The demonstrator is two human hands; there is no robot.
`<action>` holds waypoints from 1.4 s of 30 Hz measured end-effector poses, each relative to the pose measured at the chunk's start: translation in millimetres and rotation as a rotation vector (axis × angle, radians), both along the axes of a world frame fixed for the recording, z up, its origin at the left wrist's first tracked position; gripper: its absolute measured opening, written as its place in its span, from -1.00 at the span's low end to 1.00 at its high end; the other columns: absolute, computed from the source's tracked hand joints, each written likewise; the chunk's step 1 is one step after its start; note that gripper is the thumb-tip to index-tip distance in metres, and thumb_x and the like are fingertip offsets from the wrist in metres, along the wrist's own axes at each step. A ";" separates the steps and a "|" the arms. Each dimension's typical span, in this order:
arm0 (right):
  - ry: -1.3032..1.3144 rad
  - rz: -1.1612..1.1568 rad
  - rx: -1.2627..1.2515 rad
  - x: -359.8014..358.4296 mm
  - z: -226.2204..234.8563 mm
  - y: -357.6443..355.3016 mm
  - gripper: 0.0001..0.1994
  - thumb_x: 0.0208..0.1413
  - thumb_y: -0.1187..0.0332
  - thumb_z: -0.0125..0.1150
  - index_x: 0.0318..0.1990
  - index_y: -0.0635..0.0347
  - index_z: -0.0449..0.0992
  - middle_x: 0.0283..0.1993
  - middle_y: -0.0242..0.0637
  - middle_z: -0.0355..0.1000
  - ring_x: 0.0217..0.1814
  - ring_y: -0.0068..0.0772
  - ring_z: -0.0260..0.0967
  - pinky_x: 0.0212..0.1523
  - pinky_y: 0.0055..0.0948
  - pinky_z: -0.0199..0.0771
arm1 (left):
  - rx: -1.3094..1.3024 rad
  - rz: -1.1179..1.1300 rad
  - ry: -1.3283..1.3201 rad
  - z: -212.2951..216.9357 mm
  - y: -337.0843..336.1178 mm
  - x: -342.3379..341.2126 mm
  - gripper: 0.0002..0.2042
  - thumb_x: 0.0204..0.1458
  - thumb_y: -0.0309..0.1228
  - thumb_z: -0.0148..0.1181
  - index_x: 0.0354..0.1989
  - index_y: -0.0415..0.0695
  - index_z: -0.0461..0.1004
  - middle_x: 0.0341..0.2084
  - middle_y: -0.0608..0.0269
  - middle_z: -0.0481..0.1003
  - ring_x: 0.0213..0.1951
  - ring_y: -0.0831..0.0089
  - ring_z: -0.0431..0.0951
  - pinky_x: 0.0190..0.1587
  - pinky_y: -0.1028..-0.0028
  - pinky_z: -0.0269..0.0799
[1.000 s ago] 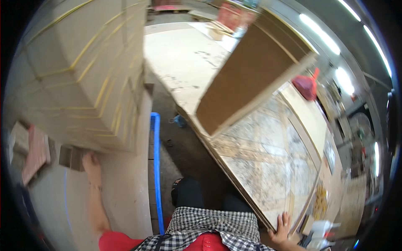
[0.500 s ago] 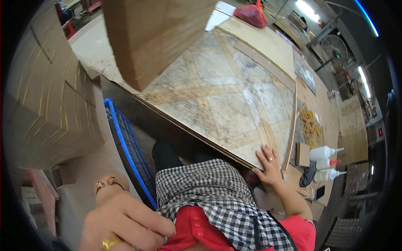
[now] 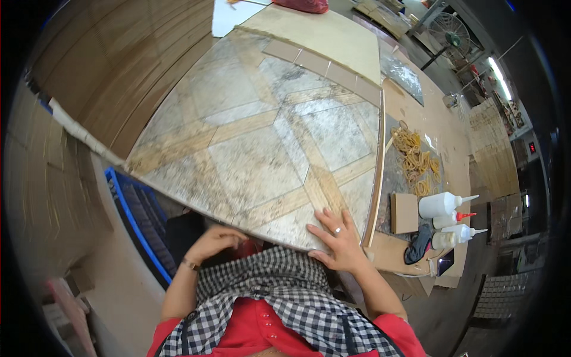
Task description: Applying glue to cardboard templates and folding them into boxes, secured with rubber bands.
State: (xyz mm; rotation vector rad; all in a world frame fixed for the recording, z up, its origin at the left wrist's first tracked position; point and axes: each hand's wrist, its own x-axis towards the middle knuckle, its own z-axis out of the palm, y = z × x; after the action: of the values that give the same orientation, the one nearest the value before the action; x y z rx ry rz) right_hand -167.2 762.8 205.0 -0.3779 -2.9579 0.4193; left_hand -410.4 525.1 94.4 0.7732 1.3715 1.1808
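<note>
A large board [image 3: 256, 146] patterned like pale stone tiles crossed by wood-look strips lies flat in front of me. My right hand [image 3: 338, 243] rests on its near right corner, palm down with fingers spread and a ring on one finger. Beside the board's near edge is my left hand [image 3: 217, 243], its fingers curled and slightly blurred. Whether anything is in those fingers is hidden. A thin wooden strip [image 3: 376, 172] runs along the board's right edge.
Right of the board are rubber bands [image 3: 416, 157], a small brown block [image 3: 404, 213], white squeeze bottles [image 3: 439, 205], a dark cloth [image 3: 418, 245] and a phone [image 3: 446, 262]. Cardboard [image 3: 119, 65] rises at the far left. A blue crate [image 3: 134, 223] stands below, left.
My left hand has dropped from close in front of the camera to the board's near edge. My view has shifted, and the tall cardboard no longer covers the board's far left. My right hand stays on the corner.
</note>
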 end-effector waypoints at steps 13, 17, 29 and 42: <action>-0.080 -1.294 -0.078 89.3 4.2 143.9 -0.22 -0.22 0.06 0.42 0.22 0.09 0.28 0.30 0.03 0.12 0.34 0.04 0.05 0.29 -0.19 0.06 | 0.094 -0.121 1.059 -115.0 9.1 0.1 -0.61 0.01 -0.14 0.03 -0.03 -0.03 0.49 -0.12 0.01 0.50 -0.09 -0.01 0.48 -0.04 0.15 0.36; -0.120 -1.314 0.035 84.4 2.7 138.9 -0.21 -0.26 -0.03 0.41 0.21 0.01 0.31 0.29 0.02 0.15 0.30 0.01 0.12 0.25 -0.16 0.11 | 0.088 -0.140 1.071 -97.7 16.4 -24.5 -0.61 0.02 -0.14 0.02 -0.03 -0.03 0.48 -0.12 0.01 0.51 -0.10 -0.01 0.48 -0.04 0.16 0.36; -0.214 -1.244 0.011 83.4 22.1 130.6 0.04 -0.40 0.00 0.49 0.31 0.13 0.08 0.32 0.05 0.08 0.38 0.07 -0.01 0.33 -0.09 -0.02 | 0.120 -0.115 1.242 -82.2 44.1 -45.2 -0.61 0.03 -0.14 0.00 -0.02 -0.05 0.47 -0.13 0.01 0.51 -0.11 0.00 0.48 -0.04 0.16 0.36; 0.622 -0.931 -0.391 87.9 63.3 121.7 0.00 -0.29 0.02 0.38 0.35 0.12 0.01 0.31 0.01 0.10 0.36 -0.02 0.05 0.30 -0.12 0.03 | -0.173 -0.801 0.398 190.7 59.8 -110.4 -0.64 0.05 -0.31 0.16 0.02 -0.16 0.43 -0.09 0.08 0.51 -0.08 0.23 0.52 -0.02 0.37 0.39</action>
State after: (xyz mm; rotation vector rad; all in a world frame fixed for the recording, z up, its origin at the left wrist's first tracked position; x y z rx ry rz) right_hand -79.3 884.5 268.3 -1.2903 -1.8226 0.7761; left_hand -520.8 584.9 285.1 1.3137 1.2553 0.2850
